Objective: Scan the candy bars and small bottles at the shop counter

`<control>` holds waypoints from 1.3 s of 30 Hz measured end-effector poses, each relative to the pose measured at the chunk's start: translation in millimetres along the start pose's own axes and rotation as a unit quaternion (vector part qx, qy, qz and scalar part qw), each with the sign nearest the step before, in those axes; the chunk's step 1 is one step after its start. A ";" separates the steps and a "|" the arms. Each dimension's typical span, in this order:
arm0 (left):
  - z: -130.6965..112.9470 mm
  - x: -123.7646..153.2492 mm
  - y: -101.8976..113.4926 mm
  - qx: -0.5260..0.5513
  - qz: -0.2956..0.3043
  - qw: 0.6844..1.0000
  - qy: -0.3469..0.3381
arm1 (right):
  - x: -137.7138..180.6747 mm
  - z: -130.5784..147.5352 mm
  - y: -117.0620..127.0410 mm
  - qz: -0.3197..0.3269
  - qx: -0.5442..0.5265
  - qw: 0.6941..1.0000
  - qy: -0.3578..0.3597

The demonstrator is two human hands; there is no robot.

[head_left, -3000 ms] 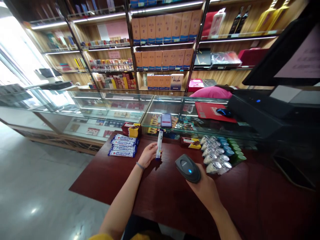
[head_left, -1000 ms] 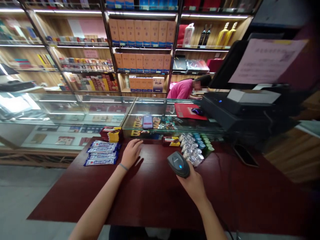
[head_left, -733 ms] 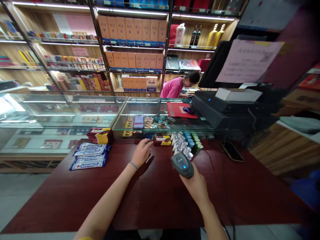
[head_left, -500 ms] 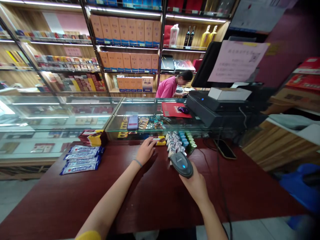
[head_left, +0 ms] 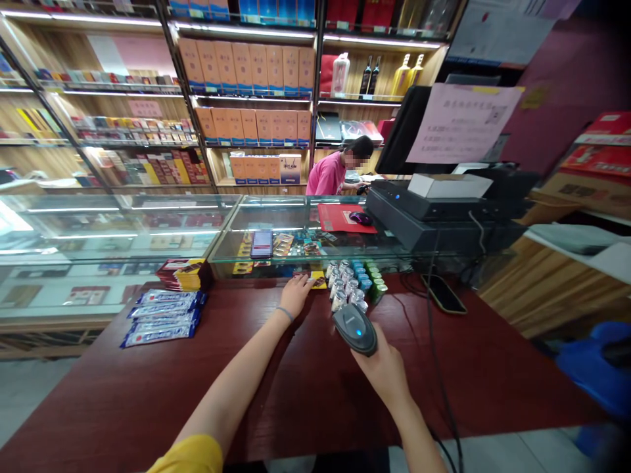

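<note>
In my right hand (head_left: pixel 384 368) is a dark grey barcode scanner (head_left: pixel 355 328) with a lit blue light, its head pointing away from me. My left hand (head_left: pixel 296 294) lies palm down at the far side of the brown table, fingers stretched over the left part of a yellow and dark brown packet (head_left: pixel 319 281). Its fingertips are partly hard to make out. Beside that packet stand rows of small bottles with silvery tops (head_left: pixel 338 289), blue ones (head_left: pixel 363 278) and green ones (head_left: pixel 379 284).
Several blue-and-white long packets (head_left: pixel 162 318) lie at the left, in front of stacked yellow and dark red packets (head_left: pixel 183 272). A phone (head_left: pixel 442 293) and a hanging cable (head_left: pixel 438 368) are at the right. Behind the glass counter (head_left: pixel 290 210), a person in pink (head_left: pixel 327 174) leans over.
My left hand has slid slightly right and nearer the yellow and brown packet, over its left part. The scanner in my right hand has shifted slightly left. The view has tilted a little.
</note>
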State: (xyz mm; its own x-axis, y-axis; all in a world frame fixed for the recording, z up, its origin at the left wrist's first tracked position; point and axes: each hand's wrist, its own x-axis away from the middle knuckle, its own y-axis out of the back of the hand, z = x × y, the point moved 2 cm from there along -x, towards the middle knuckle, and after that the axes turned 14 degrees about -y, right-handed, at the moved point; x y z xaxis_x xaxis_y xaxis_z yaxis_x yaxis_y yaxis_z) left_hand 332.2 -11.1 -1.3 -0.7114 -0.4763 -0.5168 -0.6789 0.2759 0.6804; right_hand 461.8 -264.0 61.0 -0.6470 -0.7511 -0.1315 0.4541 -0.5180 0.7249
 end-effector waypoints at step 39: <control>29.4 131.1 112.5 0.421 -0.293 0.807 0.293 | 22.4 85.3 -76.3 0.169 0.055 0.974 0.137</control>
State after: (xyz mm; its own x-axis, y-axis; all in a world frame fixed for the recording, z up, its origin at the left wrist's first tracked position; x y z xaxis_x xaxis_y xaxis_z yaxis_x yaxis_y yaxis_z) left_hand 157.2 -18.0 -7.8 -0.1826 -0.9759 -0.1199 -0.9255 0.2117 -0.3141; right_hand 360.4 -206.4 60.5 -0.2767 -0.9603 -0.0365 0.5345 -0.1854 0.8246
